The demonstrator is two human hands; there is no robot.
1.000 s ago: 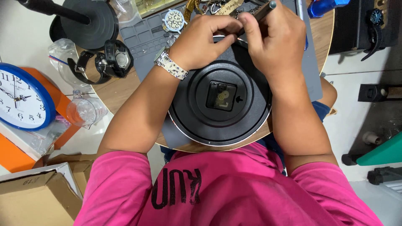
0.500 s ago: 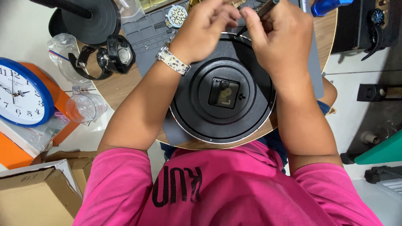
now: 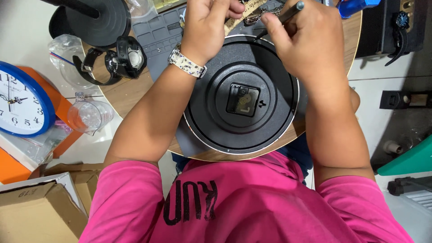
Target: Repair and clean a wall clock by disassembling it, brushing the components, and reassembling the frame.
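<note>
A round black wall clock (image 3: 240, 96) lies face down on the small round wooden table (image 3: 121, 92), its movement box in the centre. My left hand (image 3: 209, 22), with a patterned wristwatch on the wrist, is closed over the clock's far rim; what it pinches is hidden. My right hand (image 3: 306, 40) grips a thin dark tool (image 3: 281, 18) like a screwdriver, its tip at the clock's upper rim.
A black wristwatch (image 3: 114, 60) lies on a grey parts mat (image 3: 157, 33) at left. A blue-rimmed wall clock (image 3: 22, 101) rests on orange boxes, with plastic bags, a clear cup (image 3: 87, 114) and cardboard boxes (image 3: 36, 211) at lower left. A black lamp base stands top left.
The view has shifted so both hands sit higher, at the clock's far rim. The right hand still holds the tool; the clock has not moved on the table.
</note>
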